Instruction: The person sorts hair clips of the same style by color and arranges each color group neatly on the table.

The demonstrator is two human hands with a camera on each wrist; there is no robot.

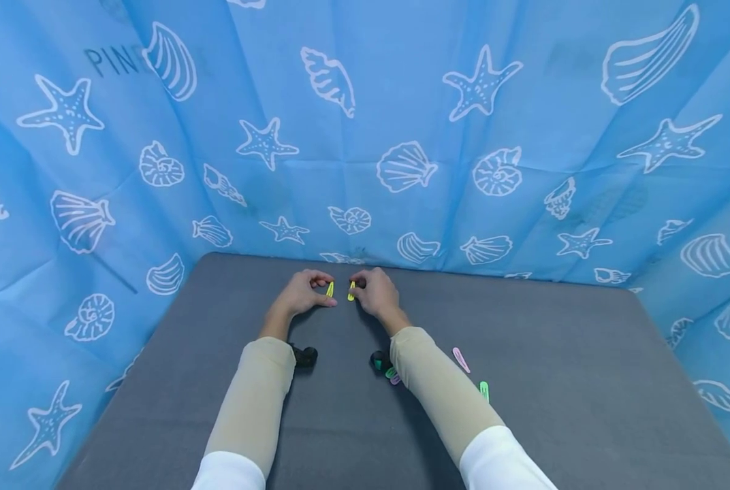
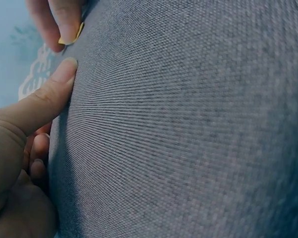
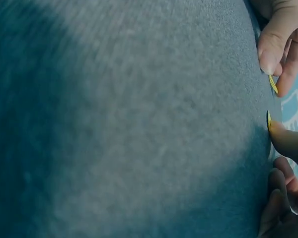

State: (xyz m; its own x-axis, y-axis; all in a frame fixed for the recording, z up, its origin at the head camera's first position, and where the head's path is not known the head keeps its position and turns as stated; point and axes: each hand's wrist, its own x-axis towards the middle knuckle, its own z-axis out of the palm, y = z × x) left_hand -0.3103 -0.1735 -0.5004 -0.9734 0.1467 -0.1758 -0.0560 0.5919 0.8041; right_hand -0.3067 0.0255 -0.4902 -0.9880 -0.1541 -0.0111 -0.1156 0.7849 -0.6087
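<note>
Near the far edge of the grey table, my left hand (image 1: 304, 291) pinches a yellow snap hair clip (image 1: 330, 289) between thumb and fingers. A short gap to its right, a second yellow hair clip (image 1: 351, 291) is pinched by my right hand (image 1: 377, 292). Both clips stand roughly upright in the head view, close over the cloth. The right wrist view shows the left-hand clip (image 3: 273, 84) at the left thumb's tip and the right-hand clip (image 3: 269, 119) by the right thumb. From the left wrist, the left thumb (image 2: 44, 96) hides the clip in that hand.
A pink hair clip (image 1: 460, 359) and a green one (image 1: 484, 390) lie right of my right forearm. Another green clip (image 1: 391, 373) and a purple one (image 1: 395, 380) are partly hidden beside the right wrist camera (image 1: 380, 361). A blue shell-print curtain (image 1: 365, 184) borders the table (image 1: 555, 340).
</note>
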